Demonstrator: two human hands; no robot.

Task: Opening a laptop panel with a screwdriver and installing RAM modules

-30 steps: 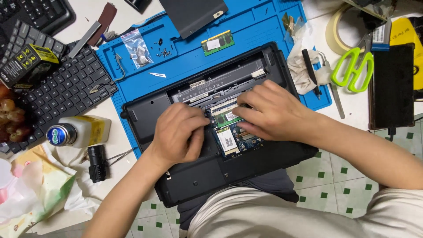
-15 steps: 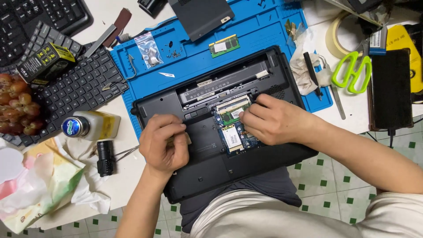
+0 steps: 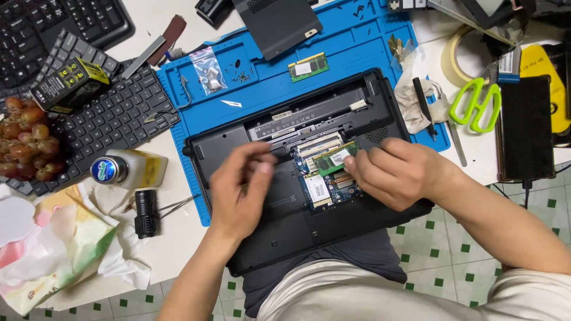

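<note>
At the bottom of the frame the black laptop turned bottom-up [image 3: 279, 232] rests partly on the person's lap and partly on the blue rubber work mat [image 3: 357, 53]. Its open middle bay holds bare circuit boards and a small green memory stick [image 3: 334, 159], which sits tilted in its slot. The right hand [image 3: 395, 172] has its fingers closed on the right end of that stick. The left hand [image 3: 241, 193] hovers over the laptop's left half, fingers loosely curled and blurred; I cannot tell whether it pinches anything. Further up, a second green memory stick [image 3: 308, 66] lies on the mat, with a clear plastic bag of small parts [image 3: 209, 71] to its left. A white bottle with a blue cap [image 3: 128, 169] lies on the desk at left.
</note>
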